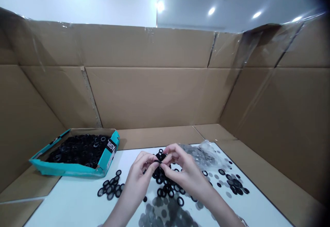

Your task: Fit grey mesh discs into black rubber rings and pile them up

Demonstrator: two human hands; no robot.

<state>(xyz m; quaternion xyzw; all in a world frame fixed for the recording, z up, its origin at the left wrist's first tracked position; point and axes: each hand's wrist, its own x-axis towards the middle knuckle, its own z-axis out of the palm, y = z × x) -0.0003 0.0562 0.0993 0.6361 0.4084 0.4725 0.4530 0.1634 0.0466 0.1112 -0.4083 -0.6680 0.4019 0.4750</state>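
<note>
Both hands meet over the middle of the white board. My left hand [144, 170] pinches one edge of a small black ring [157, 161] between thumb and forefinger. From the other side, the thumb and fingers of my right hand [180, 166] close on the same ring. Beneath and behind the hands lies a pile of black rings [167, 189], partly hidden by them. Nearer the front edge, many thin grey translucent discs [177, 213] are spread out. A smaller group of black rings [110, 187] lies left of my left hand.
A teal box [69, 169] full of black rings stands at the back left. At the back right is a clear plastic bag [203, 154] with grey discs. More black pieces [235, 185] lie at the right. Cardboard walls [154, 96] surround the white board [74, 199].
</note>
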